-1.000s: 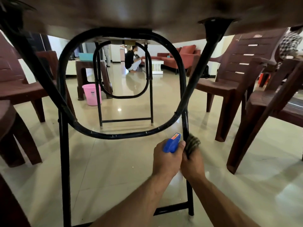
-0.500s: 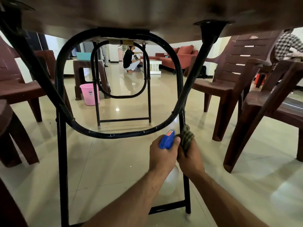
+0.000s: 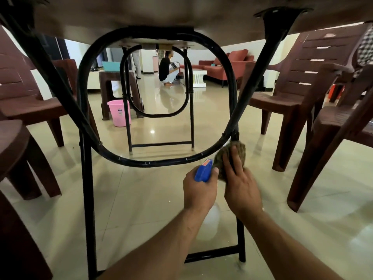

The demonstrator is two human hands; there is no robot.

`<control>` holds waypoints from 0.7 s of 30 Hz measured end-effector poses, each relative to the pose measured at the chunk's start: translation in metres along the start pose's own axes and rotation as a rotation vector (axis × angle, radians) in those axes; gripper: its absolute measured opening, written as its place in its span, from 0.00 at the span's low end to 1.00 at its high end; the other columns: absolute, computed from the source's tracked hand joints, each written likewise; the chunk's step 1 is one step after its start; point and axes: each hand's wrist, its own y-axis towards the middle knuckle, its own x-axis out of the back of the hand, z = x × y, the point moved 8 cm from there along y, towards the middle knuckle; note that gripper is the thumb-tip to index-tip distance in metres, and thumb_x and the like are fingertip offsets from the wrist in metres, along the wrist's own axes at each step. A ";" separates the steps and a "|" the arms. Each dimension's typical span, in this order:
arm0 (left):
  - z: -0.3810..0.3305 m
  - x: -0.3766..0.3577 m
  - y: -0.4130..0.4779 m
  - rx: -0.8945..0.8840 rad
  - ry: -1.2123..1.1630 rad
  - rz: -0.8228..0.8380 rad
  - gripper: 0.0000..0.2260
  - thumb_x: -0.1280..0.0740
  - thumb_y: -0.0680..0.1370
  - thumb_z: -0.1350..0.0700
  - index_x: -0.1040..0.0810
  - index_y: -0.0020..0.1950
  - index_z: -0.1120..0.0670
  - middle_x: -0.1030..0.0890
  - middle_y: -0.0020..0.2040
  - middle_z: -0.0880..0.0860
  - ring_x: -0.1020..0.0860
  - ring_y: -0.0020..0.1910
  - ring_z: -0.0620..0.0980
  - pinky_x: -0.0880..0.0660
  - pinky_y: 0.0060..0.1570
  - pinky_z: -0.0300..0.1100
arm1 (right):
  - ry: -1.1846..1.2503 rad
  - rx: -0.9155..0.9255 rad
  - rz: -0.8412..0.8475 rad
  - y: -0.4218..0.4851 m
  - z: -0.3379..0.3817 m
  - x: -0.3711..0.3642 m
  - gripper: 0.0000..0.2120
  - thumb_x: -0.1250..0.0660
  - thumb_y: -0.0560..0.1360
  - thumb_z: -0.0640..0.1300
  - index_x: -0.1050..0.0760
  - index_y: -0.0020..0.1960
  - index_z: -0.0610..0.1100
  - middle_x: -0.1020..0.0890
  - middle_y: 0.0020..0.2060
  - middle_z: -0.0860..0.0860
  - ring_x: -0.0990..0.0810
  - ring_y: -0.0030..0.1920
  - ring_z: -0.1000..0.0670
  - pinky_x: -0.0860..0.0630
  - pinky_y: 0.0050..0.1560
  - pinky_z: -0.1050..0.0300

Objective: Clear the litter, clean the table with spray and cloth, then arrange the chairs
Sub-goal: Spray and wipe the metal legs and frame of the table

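Under the table (image 3: 181,15), brown chairs (image 3: 298,85) stand scattered, not yet arranged. The black leg frame (image 3: 235,110) is mid-wipe: the right hand (image 3: 240,184) presses the cloth (image 3: 226,156) on it with straight fingers; the left hand (image 3: 199,190) grips the spray bottle (image 3: 203,171).

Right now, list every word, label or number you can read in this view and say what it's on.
None can be read.
Spray bottle, held by the left hand: orange label on the blue head, print too blurred to read.
Pink bucket: small round sticker, too small to read.
Chair back at the right: pale patch, possibly a sticker, no legible text.
Cloth under the right hand, table leg: no text.
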 end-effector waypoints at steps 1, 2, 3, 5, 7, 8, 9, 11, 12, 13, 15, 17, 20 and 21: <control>0.001 0.003 0.001 -0.003 0.004 0.000 0.14 0.28 0.79 0.50 0.20 0.43 0.60 0.18 0.39 0.61 0.26 0.32 0.47 0.28 0.31 0.33 | 0.011 -0.046 -0.010 -0.009 -0.006 -0.007 0.44 0.35 0.76 0.38 0.57 0.82 0.52 0.67 0.79 0.56 0.26 0.65 0.42 0.21 0.56 0.51; 0.002 0.005 0.001 -0.004 0.000 0.002 0.14 0.28 0.79 0.50 0.21 0.43 0.61 0.18 0.39 0.61 0.26 0.32 0.48 0.28 0.31 0.34 | 0.043 -0.112 -0.017 -0.017 -0.012 -0.012 0.45 0.34 0.76 0.39 0.59 0.82 0.53 0.67 0.79 0.56 0.27 0.67 0.42 0.22 0.58 0.50; 0.003 0.006 0.001 0.004 -0.004 0.007 0.14 0.28 0.79 0.50 0.21 0.43 0.60 0.18 0.39 0.61 0.26 0.32 0.48 0.27 0.32 0.36 | 0.096 -0.178 -0.036 -0.019 -0.016 -0.012 0.46 0.32 0.77 0.40 0.61 0.82 0.53 0.66 0.79 0.55 0.31 0.71 0.42 0.24 0.61 0.48; 0.007 0.009 0.001 0.022 -0.005 0.003 0.14 0.28 0.78 0.50 0.22 0.43 0.60 0.19 0.39 0.62 0.26 0.32 0.50 0.24 0.34 0.42 | 0.236 -0.223 -0.130 -0.006 -0.010 0.004 0.45 0.32 0.78 0.42 0.61 0.82 0.50 0.60 0.81 0.53 0.38 0.76 0.42 0.29 0.68 0.47; 0.016 0.011 0.000 0.050 -0.016 -0.011 0.13 0.27 0.78 0.51 0.22 0.43 0.60 0.20 0.39 0.64 0.27 0.32 0.51 0.25 0.34 0.46 | 0.379 -0.174 -0.258 0.027 0.005 0.031 0.40 0.37 0.80 0.43 0.58 0.82 0.47 0.51 0.82 0.49 0.40 0.76 0.43 0.34 0.72 0.48; 0.019 0.012 -0.002 0.057 -0.029 -0.012 0.12 0.27 0.78 0.52 0.22 0.43 0.61 0.22 0.38 0.65 0.29 0.32 0.52 0.27 0.33 0.46 | 0.457 -0.160 -0.309 0.045 0.011 0.042 0.37 0.40 0.80 0.45 0.56 0.82 0.48 0.48 0.81 0.47 0.40 0.76 0.42 0.35 0.74 0.45; 0.022 0.012 -0.003 0.061 -0.041 -0.010 0.12 0.27 0.78 0.53 0.23 0.43 0.61 0.23 0.38 0.67 0.30 0.32 0.52 0.29 0.33 0.46 | 0.516 -0.140 -0.346 0.060 0.015 0.050 0.34 0.43 0.81 0.47 0.56 0.82 0.48 0.46 0.80 0.46 0.38 0.76 0.40 0.33 0.73 0.40; 0.026 0.010 -0.004 0.068 -0.030 -0.001 0.12 0.27 0.78 0.54 0.23 0.43 0.61 0.23 0.38 0.67 0.30 0.32 0.52 0.30 0.33 0.46 | 0.529 -0.133 -0.351 0.066 0.019 0.050 0.33 0.44 0.81 0.46 0.57 0.81 0.50 0.45 0.79 0.48 0.34 0.74 0.40 0.26 0.67 0.38; 0.027 0.009 -0.003 0.073 -0.019 -0.001 0.12 0.27 0.78 0.53 0.22 0.43 0.61 0.22 0.38 0.67 0.29 0.32 0.52 0.29 0.33 0.46 | 0.477 -0.183 -0.290 0.058 0.017 0.040 0.35 0.41 0.81 0.44 0.58 0.81 0.51 0.46 0.79 0.48 0.30 0.71 0.40 0.23 0.63 0.40; 0.026 0.008 -0.003 0.072 -0.022 0.000 0.11 0.27 0.78 0.53 0.22 0.44 0.61 0.21 0.39 0.65 0.28 0.32 0.51 0.28 0.33 0.45 | 0.417 -0.278 -0.198 0.046 0.009 0.026 0.37 0.38 0.80 0.43 0.57 0.81 0.49 0.45 0.79 0.49 0.27 0.69 0.41 0.22 0.61 0.44; 0.020 0.005 -0.001 0.064 -0.027 0.010 0.10 0.27 0.78 0.52 0.22 0.41 0.57 0.19 0.39 0.63 0.26 0.33 0.50 0.25 0.35 0.45 | 0.333 -0.448 -0.089 0.028 -0.010 0.007 0.35 0.36 0.79 0.41 0.51 0.80 0.42 0.39 0.77 0.44 0.26 0.66 0.40 0.24 0.59 0.47; 0.015 0.003 0.003 0.062 -0.046 0.016 0.10 0.27 0.78 0.53 0.22 0.41 0.55 0.20 0.38 0.63 0.26 0.33 0.50 0.25 0.35 0.44 | 0.413 -0.437 -0.140 0.034 -0.013 0.016 0.28 0.37 0.78 0.40 0.40 0.76 0.41 0.29 0.69 0.41 0.23 0.62 0.39 0.24 0.55 0.47; 0.015 -0.001 0.004 0.086 -0.099 0.029 0.08 0.27 0.78 0.54 0.21 0.44 0.56 0.23 0.35 0.58 0.27 0.32 0.49 0.26 0.34 0.42 | 0.829 -0.308 -0.292 0.065 0.006 0.057 0.23 0.38 0.77 0.40 0.35 0.71 0.47 0.24 0.61 0.53 0.20 0.55 0.51 0.18 0.52 0.52; 0.016 -0.002 0.004 0.091 -0.112 0.029 0.07 0.27 0.78 0.54 0.20 0.44 0.56 0.23 0.35 0.58 0.27 0.32 0.49 0.26 0.34 0.42 | 0.912 -0.255 -0.364 0.071 0.012 0.073 0.22 0.40 0.78 0.37 0.36 0.72 0.46 0.25 0.62 0.56 0.22 0.57 0.55 0.19 0.55 0.58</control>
